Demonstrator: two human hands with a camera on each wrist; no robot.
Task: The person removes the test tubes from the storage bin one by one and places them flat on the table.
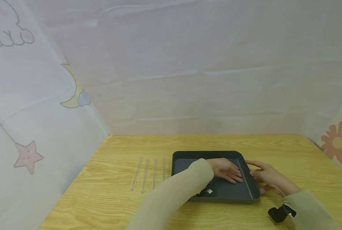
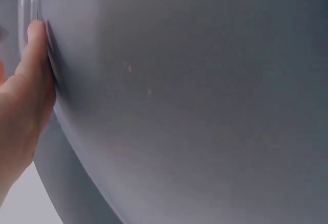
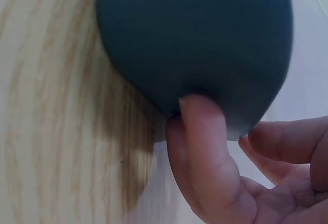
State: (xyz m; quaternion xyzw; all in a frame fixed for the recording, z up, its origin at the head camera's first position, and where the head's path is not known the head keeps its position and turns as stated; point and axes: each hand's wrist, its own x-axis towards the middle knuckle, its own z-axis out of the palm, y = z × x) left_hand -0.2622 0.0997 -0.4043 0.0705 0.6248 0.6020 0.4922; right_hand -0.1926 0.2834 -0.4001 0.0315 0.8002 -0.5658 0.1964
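Note:
A dark grey rectangular tray (image 1: 222,200) with low walls lies on the wooden table. My left hand (image 1: 227,171) reaches across into it, fingers extended low over the tray floor near the right wall. In the left wrist view, the left hand (image 2: 25,101) lies beside the grey inner surface, its fingertips at a ridge along the edge. At the tray's right side is my right hand (image 1: 270,179), touching the outer wall and rim. The right wrist view shows one finger (image 3: 205,131) pressed on that outer wall, with others by the rim. Neither hand lifts anything.
Several slim clear tubes (image 1: 145,174) lie side by side on the table (image 1: 102,191), left of the tray; the left sleeve (image 1: 174,193) covers part of that area. Behind the table hangs a pale printed cloth (image 1: 188,80). A small black device (image 1: 280,213) sits at the right wrist.

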